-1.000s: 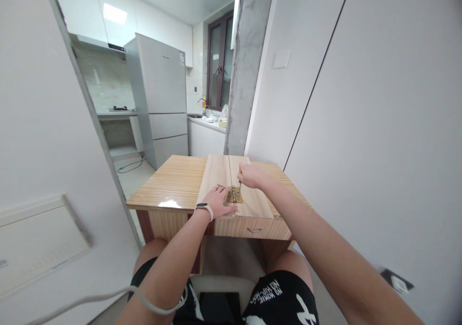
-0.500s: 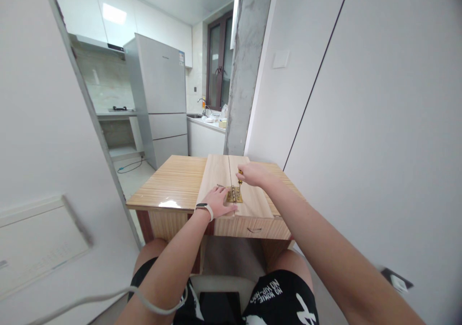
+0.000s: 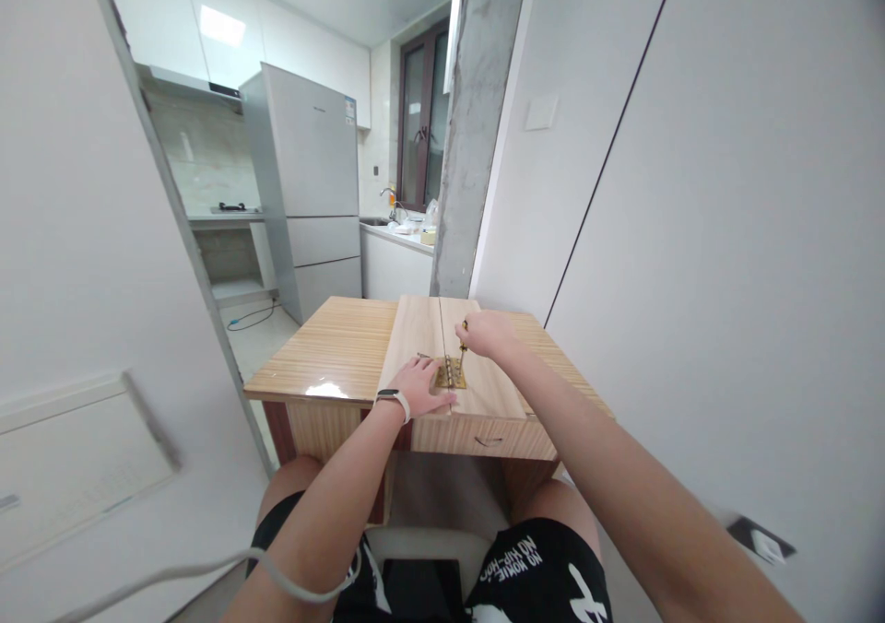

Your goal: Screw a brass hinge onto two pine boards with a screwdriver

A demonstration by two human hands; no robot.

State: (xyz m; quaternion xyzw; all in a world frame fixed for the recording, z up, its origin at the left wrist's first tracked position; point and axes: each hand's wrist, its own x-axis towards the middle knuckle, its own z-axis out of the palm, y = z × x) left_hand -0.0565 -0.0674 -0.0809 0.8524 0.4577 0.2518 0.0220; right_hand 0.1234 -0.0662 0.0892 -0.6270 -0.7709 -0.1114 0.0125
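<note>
A wooden table (image 3: 332, 351) stands in front of the person, and on it lie two pale boards (image 3: 442, 365) side by side, touching along a thin seam. A small brass hinge (image 3: 449, 374) sits across this seam near the front edge of the boards. The left hand (image 3: 418, 388) lies flat and open on the left board, fingertips just beside the hinge, while the right hand (image 3: 484, 335) is closed around a thin screwdriver (image 3: 462, 339) that points down to the hinge.
</note>
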